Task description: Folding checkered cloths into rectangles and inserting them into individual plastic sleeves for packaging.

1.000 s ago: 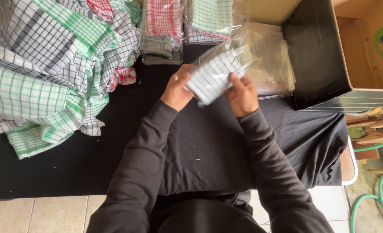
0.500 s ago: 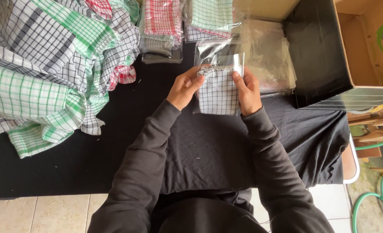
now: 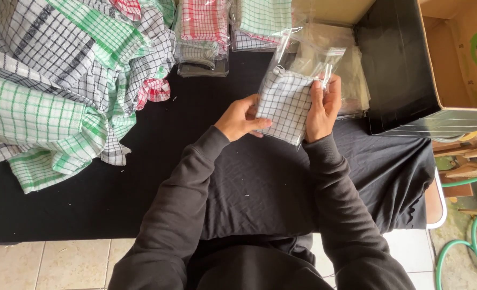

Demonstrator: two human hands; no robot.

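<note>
Centrally, both hands (image 3: 244, 117) (image 3: 322, 107) gripping checked cloth (image 3: 284, 104), clear bag (image 3: 308, 53) above

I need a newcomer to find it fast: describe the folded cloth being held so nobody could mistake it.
Start at the black-covered table and go to its far edge, in front of the dark-sleeved person. There the left hand and right hand grip a folded white cloth with a thin dark grid, partly inside a clear plastic bag. Unlike the loose checked cloths heaped left, it is folded small and held.

Woven checked cotton-like folded cloth (image 3: 285, 104) in glossy clear plastic bag (image 3: 308, 53); matt black table cloth (image 3: 141, 177) beneath; plain brown cardboard box (image 3: 458, 53) at two o'clock.
</note>
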